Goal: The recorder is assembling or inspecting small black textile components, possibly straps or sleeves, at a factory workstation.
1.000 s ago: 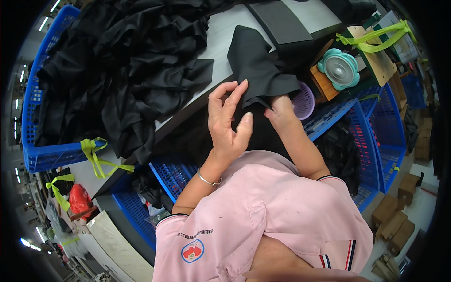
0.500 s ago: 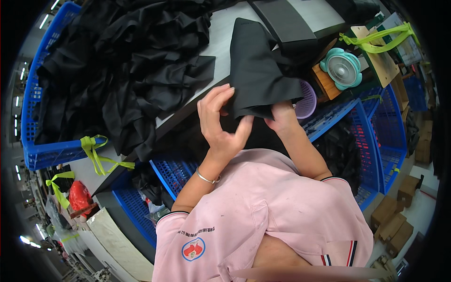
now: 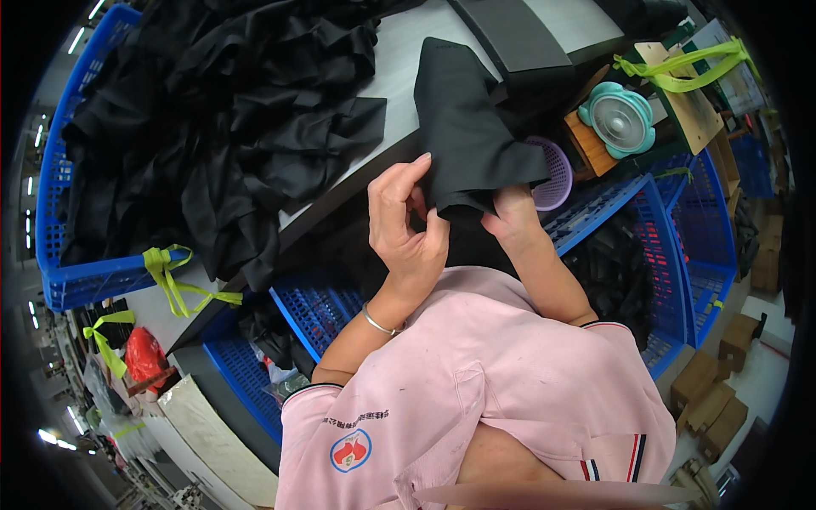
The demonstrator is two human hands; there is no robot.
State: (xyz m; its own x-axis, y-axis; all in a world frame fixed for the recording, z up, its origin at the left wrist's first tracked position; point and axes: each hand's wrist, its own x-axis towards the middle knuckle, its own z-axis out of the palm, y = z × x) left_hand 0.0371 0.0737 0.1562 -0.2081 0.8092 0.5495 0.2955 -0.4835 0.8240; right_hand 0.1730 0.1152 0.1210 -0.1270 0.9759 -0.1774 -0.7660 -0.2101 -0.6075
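A black fabric piece (image 3: 463, 127) is held up over the front edge of the grey table (image 3: 399, 68). My left hand (image 3: 406, 225) pinches its lower left corner between thumb and fingers; a thin silver bracelet circles that wrist. My right hand (image 3: 512, 219) grips the lower right edge from beneath, mostly hidden by the cloth. A large heap of black fabric pieces (image 3: 212, 127) lies on the table to the left.
A blue plastic crate (image 3: 81, 280) with yellow-green straps holds the heap's left side. More blue crates (image 3: 671, 255) stand below and to the right. A teal fan (image 3: 620, 119), a purple basket (image 3: 557, 178) and a dark flat box (image 3: 518, 38) sit at right.
The black piece has been lifted and turned more upright over the table edge. My left hand slid down from the cloth's face to pinch its lower corner.
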